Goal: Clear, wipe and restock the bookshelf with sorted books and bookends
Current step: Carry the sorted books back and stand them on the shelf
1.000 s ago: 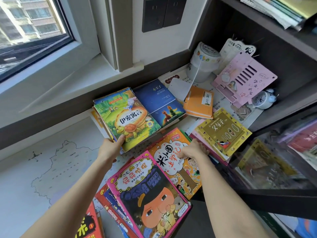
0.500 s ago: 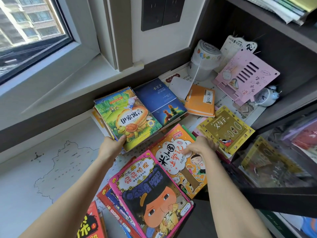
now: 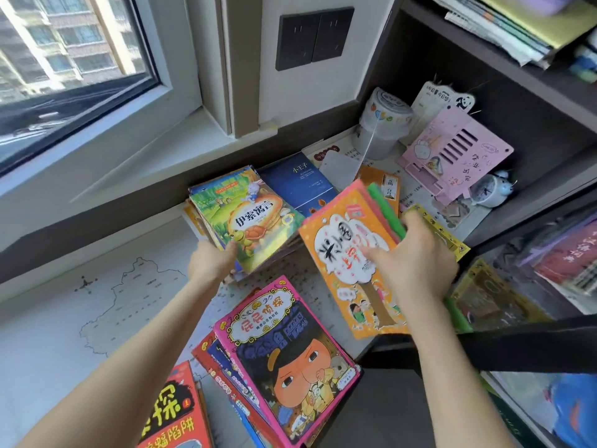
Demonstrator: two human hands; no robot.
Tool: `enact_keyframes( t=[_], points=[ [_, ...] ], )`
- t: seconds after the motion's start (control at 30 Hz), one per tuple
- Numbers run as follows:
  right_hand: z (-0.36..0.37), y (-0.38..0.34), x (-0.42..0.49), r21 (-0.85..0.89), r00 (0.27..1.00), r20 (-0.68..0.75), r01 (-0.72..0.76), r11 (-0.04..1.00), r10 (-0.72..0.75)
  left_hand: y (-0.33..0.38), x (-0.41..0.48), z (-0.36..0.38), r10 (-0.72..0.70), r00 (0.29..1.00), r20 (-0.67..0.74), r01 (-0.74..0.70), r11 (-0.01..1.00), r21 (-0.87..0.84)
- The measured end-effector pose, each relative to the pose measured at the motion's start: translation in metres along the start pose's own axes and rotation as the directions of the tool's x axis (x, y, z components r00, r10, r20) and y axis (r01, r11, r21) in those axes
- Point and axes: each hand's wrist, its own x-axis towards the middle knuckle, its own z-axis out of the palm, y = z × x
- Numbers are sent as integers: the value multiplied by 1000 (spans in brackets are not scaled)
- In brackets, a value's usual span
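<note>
left hand (image 3: pixel 210 263) grips green book (image 3: pixel 248 221) | right hand (image 3: pixel 416 263) grips tilted orange book (image 3: pixel 349 253) | both beyond pink book (image 3: pixel 290 350)

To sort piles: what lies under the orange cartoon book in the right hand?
Under the orange cartoon book, a pink book and a green book show edges only; covers hidden.

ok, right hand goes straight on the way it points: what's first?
The right hand, gripping the orange comic, heads for the small orange book; height unclear, it may pass above.
</note>
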Motion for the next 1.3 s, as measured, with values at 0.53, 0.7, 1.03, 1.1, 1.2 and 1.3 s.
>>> enact_keyframes(
  t=[0.53,0.7,1.03,1.1,1.2,1.3],
  points=[
    [-7,-21,-54,945,919,304,-258,200,-251,2,-102,-87,652,712,262,-314,629,-712],
    [9,12,-92,913,855,363,-246,326,-371,-48,-132,-70,599,744,296,-261,669,-696],
    [4,54,-100,871,732,484,-350,344,-479,-46,-156,-66,718,656,232,-402,593,-698],
    [6,51,-105,870,737,488,-367,329,-468,-45,-155,-66,730,650,213,-432,585,-686],
    [14,49,-116,863,756,499,-388,323,-425,-44,-155,-61,748,635,191,-441,554,-706],
    [16,46,-127,872,773,479,-365,326,-416,-48,-154,-56,729,659,188,-404,553,-729]
  ],
)
